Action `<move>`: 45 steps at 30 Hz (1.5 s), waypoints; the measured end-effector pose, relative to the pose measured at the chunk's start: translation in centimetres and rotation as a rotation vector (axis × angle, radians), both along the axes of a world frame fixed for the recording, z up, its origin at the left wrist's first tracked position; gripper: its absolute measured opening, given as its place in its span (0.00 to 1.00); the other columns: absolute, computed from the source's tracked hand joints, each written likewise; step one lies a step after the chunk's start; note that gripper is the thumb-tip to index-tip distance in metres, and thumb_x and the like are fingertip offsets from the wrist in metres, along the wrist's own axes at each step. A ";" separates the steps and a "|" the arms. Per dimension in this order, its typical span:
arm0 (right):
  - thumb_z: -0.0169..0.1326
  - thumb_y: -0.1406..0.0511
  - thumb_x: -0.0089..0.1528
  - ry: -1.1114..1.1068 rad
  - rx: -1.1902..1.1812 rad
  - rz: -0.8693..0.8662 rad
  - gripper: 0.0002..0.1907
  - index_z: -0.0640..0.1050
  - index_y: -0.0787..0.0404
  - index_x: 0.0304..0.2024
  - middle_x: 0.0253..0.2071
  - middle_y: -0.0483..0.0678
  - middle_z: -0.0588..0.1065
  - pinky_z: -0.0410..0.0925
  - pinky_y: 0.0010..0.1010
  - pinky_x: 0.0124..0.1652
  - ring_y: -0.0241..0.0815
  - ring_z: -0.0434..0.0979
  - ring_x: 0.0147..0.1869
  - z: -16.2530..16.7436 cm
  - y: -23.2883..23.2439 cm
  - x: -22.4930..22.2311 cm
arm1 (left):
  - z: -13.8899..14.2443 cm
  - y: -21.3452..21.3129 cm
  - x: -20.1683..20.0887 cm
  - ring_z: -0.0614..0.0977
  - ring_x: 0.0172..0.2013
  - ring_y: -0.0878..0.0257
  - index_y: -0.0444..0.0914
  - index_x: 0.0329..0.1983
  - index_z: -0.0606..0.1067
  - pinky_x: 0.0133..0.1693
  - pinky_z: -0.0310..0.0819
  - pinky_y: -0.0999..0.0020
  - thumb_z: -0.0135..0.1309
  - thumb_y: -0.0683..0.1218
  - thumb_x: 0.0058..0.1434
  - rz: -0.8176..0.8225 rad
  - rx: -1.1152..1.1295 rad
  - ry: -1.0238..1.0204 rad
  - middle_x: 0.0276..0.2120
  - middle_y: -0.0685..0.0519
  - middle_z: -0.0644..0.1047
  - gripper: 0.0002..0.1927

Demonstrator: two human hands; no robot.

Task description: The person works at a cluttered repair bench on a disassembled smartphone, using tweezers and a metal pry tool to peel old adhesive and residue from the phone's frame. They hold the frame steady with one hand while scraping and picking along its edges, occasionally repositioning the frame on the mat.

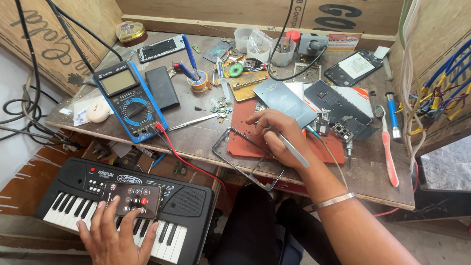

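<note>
Right grip: my right hand is closed around metal tweezers, resting on the red mat on the bench.
Left grip: my left hand holds a phone, fingers wrapped on its lower edge, screen lit.
Phone place: I see it lying over the keys of a small black keyboard, below the bench.
Near right hand: a thin metal frame, a grey phone back.
Further left: a blue meter with a red lead.
</note>
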State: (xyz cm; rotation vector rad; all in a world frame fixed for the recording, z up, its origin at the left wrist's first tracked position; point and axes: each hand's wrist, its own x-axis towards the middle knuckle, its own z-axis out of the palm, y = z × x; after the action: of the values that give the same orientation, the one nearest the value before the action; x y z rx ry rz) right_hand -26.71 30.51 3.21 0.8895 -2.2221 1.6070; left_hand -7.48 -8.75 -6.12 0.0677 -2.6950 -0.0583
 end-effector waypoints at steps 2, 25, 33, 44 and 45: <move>0.41 0.74 0.51 -0.021 0.003 -0.003 0.10 0.73 0.66 0.32 0.48 0.54 0.80 0.71 0.30 0.44 0.42 0.76 0.42 -0.1 0.0 0.1 | 0.1 -0.2 0.1 0.53 0.74 0.45 0.41 0.52 0.73 0.74 0.30 0.27 0.51 0.66 0.55 -0.017 0.035 0.029 0.61 0.42 0.62 0.31; 0.39 0.51 0.73 0.099 -0.198 -0.070 0.24 0.73 0.63 0.51 0.54 0.53 0.69 0.70 0.30 0.50 0.39 0.75 0.48 0.1 -0.1 0.8 | 11.7 15.8 -18.8 0.80 0.46 0.52 0.39 0.47 0.76 0.46 0.75 0.59 0.59 0.46 0.60 -0.620 0.828 0.029 0.44 0.50 0.79 0.13; 0.41 0.57 0.75 0.034 -0.254 -0.156 0.16 0.71 0.65 0.48 0.54 0.55 0.73 0.68 0.40 0.61 0.45 0.75 0.58 1.6 -1.2 -0.4 | 11.1 15.9 -20.7 0.81 0.42 0.54 0.38 0.45 0.76 0.44 0.74 0.58 0.58 0.45 0.58 -0.533 0.773 -0.012 0.40 0.50 0.80 0.12; 0.40 0.46 0.71 -0.531 -0.179 -0.312 0.27 0.75 0.62 0.41 0.36 0.50 0.75 0.67 0.28 0.37 0.37 0.75 0.38 1.0 0.3 2.5 | 11.4 15.7 -21.7 0.81 0.33 0.59 0.38 0.46 0.77 0.37 0.76 0.63 0.58 0.44 0.58 -0.447 0.890 -0.121 0.35 0.50 0.79 0.13; 0.46 0.49 0.68 -0.488 -0.090 -0.347 0.23 0.76 0.62 0.40 0.35 0.48 0.77 0.68 0.28 0.37 0.35 0.76 0.37 1.1 -0.1 2.9 | 11.3 15.6 -21.7 0.82 0.32 0.59 0.38 0.46 0.77 0.36 0.76 0.63 0.58 0.44 0.58 -0.438 0.909 -0.145 0.34 0.51 0.80 0.13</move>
State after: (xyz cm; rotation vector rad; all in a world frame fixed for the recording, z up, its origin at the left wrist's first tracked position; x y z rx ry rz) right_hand -23.82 30.44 4.34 0.0693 -2.4047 1.8692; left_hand -29.20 6.82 5.18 -0.2512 -2.5345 -1.4312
